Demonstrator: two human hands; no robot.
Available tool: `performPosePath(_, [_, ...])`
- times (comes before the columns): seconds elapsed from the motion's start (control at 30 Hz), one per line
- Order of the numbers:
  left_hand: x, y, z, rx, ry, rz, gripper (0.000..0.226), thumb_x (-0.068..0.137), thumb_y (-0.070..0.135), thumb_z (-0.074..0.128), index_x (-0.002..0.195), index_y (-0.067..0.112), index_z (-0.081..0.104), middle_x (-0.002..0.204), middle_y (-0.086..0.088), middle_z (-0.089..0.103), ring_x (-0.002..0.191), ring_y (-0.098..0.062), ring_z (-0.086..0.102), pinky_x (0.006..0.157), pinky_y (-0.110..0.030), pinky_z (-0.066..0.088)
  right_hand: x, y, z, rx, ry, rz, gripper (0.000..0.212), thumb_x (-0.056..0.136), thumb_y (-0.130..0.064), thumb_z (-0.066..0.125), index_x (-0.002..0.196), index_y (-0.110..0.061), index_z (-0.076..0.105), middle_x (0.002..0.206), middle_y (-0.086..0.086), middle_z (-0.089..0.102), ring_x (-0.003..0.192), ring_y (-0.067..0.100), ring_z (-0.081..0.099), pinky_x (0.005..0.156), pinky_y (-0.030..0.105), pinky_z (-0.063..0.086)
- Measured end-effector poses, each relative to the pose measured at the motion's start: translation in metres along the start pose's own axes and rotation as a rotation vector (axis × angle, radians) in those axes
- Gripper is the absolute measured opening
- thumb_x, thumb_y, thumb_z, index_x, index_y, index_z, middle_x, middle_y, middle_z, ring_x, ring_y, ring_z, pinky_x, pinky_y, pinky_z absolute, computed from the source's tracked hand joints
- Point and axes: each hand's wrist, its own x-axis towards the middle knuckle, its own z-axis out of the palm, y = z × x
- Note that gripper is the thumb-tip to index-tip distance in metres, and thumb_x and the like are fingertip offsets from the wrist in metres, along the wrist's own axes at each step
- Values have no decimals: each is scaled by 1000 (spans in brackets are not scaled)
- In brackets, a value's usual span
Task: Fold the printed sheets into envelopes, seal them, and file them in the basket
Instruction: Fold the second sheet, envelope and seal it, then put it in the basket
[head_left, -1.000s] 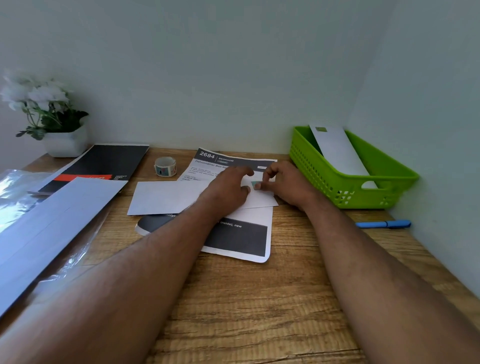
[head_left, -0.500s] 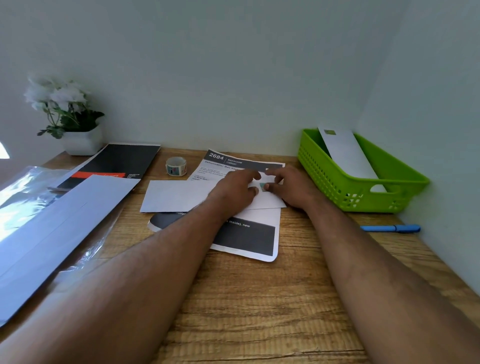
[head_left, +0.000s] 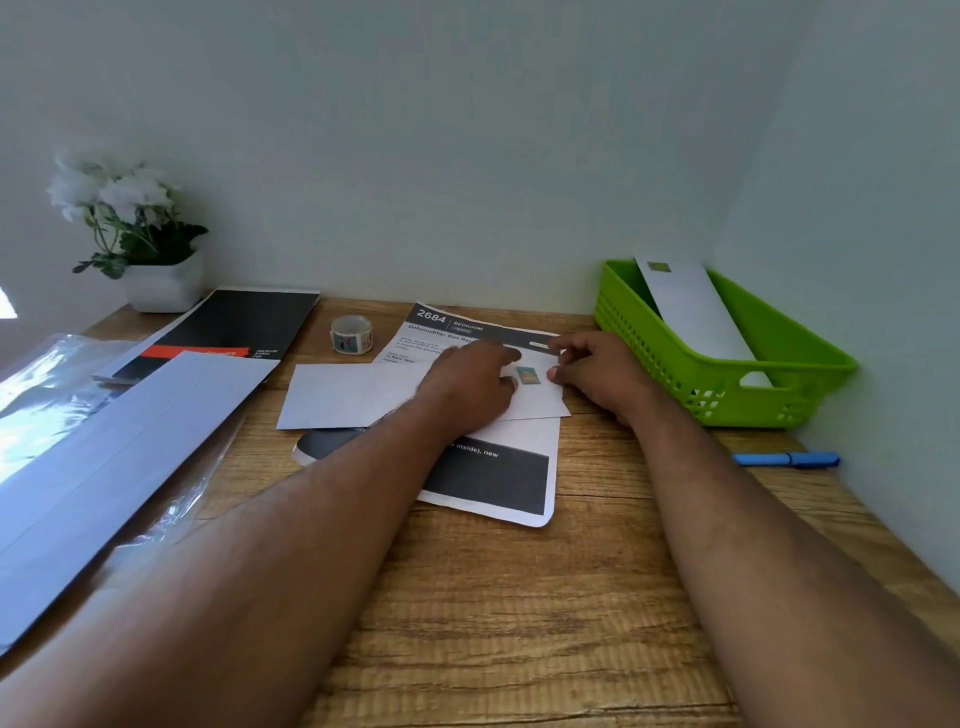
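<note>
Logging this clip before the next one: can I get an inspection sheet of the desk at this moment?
Surface: wooden desk.
Job's things: white envelope with a sticker lies on a printed sheet; another envelope leans in the green basket.
Clutter: sticker roll, blue pen, black booklet, plastic sleeve, potted plant.
Hands: left hand and right hand rest on the envelope beside the sticker.
Cables: nothing seen.
Surroundings: plain walls.
</note>
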Motion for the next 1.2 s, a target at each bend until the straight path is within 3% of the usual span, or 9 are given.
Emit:
performPosePath(0.13, [2, -4, -6, 69, 106, 3, 45, 97, 34, 52, 141, 27, 48, 147, 1, 48, 135, -22, 43, 115, -40, 27, -4, -5, 1, -42, -10, 5, 47, 75, -32, 80, 117, -15, 66, 93, -3, 59, 87, 14, 57, 76, 29, 47])
performPosePath(0.33, [9, -26, -10, 154, -47, -157, 60, 89, 60, 54, 140, 29, 48, 150, -2, 43, 138, -27, 36, 112, -56, 27, -3, -4, 2, -26, -25, 9, 42, 75, -15, 80, 116, -14, 67, 103, 4, 63, 96, 19, 60, 87, 30, 49])
performPosePath(0.43, [13, -29, -11, 155, -42, -186, 60, 86, 61, 58, 137, 30, 51, 148, -3, 45, 138, -29, 35, 112, -57, 26, -3, -1, 1, 54, -15, 44, 35, 78, -6, 76, 111, -13, 69, 98, 2, 64, 89, 17, 61, 77, 25, 49])
performPosePath(0.5, [16, -31, -13, 84, 6, -196, 52, 85, 53, 64, 130, 29, 59, 140, -3, 54, 131, -28, 44, 110, -55, 32, -1, 0, 1, 148, 7, 55, 28, 81, -4, 72, 108, -10, 70, 87, 1, 64, 72, 12, 58, 63, 19, 47])
performPosePath(0.6, [18, -26, -24, -69, 106, -185, 29, 86, 31, 71, 113, 20, 71, 123, -4, 66, 114, -24, 60, 99, -37, 45, -6, -5, -2, 314, 120, 84, 10, 87, -10, 68, 96, -10, 71, 73, -2, 62, 56, 6, 48, 41, 9, 37])
performPosePath(0.8, [11, -9, -81, -345, 344, -169, 13, 80, 19, 77, 92, 14, 78, 87, -4, 72, 87, -19, 67, 75, -21, 45, -18, -25, -4, 659, 274, 229, 21, 91, -31, 62, 80, -14, 68, 70, 2, 64, 40, 7, 40, 35, 17, 28])
performPosePath(0.87, [7, -7, -102, -459, 456, -148, 10, 79, 19, 77, 89, 15, 78, 80, 0, 70, 78, -16, 65, 70, -21, 45, -23, -33, -2, 804, 197, 220, 36, 91, -46, 56, 84, -13, 69, 73, 4, 68, 39, 7, 38, 35, 17, 24])
performPosePath(1.0, [2, -8, -133, -683, 656, -161, 5, 80, 20, 76, 83, 16, 76, 76, 3, 71, 67, -11, 64, 57, -18, 44, -40, -60, 9, 957, -207, 30, 59, 76, -63, 52, 101, -11, 67, 90, 8, 73, 43, 8, 40, 36, 16, 22])
performPosePath(1.2, [-3, -7, -146, -939, 825, -225, 5, 82, 18, 76, 84, 18, 72, 78, 2, 71, 70, -14, 68, 65, -28, 56, -60, -84, 22, 848, -299, -130, 34, 65, -30, 76, 95, -14, 74, 94, 11, 71, 46, 10, 36, 45, 20, 21])
